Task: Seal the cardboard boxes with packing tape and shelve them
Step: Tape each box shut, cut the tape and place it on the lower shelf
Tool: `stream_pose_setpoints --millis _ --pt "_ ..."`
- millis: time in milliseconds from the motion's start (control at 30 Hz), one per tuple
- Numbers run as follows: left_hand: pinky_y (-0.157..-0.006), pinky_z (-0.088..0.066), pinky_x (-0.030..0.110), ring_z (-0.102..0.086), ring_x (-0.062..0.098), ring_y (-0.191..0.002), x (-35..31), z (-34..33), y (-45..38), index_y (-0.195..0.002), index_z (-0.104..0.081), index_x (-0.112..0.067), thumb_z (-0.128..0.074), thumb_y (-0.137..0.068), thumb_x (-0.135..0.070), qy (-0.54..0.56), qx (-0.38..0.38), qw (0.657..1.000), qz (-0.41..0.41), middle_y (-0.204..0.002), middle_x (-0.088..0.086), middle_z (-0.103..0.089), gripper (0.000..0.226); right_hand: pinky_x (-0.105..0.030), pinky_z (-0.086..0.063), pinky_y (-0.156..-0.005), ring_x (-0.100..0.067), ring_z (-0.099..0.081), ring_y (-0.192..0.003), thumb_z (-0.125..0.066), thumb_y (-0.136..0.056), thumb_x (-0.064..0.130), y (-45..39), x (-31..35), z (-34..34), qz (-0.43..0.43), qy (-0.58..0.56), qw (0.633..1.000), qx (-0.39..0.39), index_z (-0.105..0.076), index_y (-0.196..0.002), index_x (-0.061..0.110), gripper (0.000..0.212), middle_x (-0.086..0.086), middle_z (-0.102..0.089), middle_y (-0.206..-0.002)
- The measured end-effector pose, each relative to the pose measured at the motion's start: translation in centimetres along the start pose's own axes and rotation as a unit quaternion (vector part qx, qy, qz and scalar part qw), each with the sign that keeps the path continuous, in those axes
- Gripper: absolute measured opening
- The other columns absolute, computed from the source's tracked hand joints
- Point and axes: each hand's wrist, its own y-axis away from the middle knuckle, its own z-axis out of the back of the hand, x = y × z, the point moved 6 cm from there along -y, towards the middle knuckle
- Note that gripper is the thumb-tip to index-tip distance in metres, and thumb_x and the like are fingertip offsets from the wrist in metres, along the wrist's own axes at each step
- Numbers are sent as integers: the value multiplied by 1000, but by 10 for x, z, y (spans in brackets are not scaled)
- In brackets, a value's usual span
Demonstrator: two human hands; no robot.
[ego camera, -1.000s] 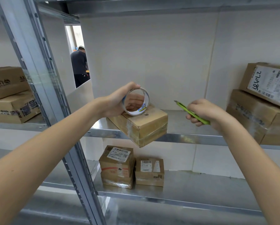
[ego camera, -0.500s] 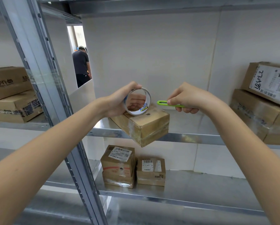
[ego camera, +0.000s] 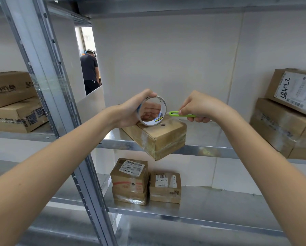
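Handwriting reading roughly "27o5o2" is being shown on the white label of the tilted upper box [ego camera: 294, 90], far right of the taped cardboard box [ego camera: 159, 137]; dark printed characters are being displayed on the two stacked boxes [ego camera: 12, 102] far to its left, and barcode labels on the small boxes [ego camera: 145, 181] on the shelf below it. A blue and yellow printed patch is being shown inside the tape roll [ego camera: 153, 110], too small to be read.

Since half a second ago, the green cutter [ego camera: 181, 114] is being brought closer, its tip now just beside the roll's right edge.

The roll is being gripped by the left hand [ego camera: 130, 110], fingers curled round its rim, and held on top of the cardboard box, which is overhanging the front edge of the middle shelf [ego camera: 210, 150]. The cutter is being pinched by the right hand [ego camera: 200, 108], knuckles up, wrist bent inward.
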Motion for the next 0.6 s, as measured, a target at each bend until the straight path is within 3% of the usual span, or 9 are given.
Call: stream_pose_setpoints --millis 267,600 --pt "-77 -43 26 -57 18 -78 -1 -3 3 -104 -66 0 -42 -93 -45 11 3 1000 -1 -100 12 -63 52 -14 -22 -39 -17 -29 -38 -61 -91 8 3 2 10 -4 27 999 29 -65 -112 -6 25 -11 -51 -59" --pt "-73 -45 24 -56 19 -76 -1 -2 2 -105 -65 1 -52 -75 -49 16 -13 1000 6 -97 12 -64 60 -14 -20 -34 -13 -27 -35 -61 -92 8 -2 5 25 -13 22 998 55 -65 -111 -6 24 -12 -53 -62"
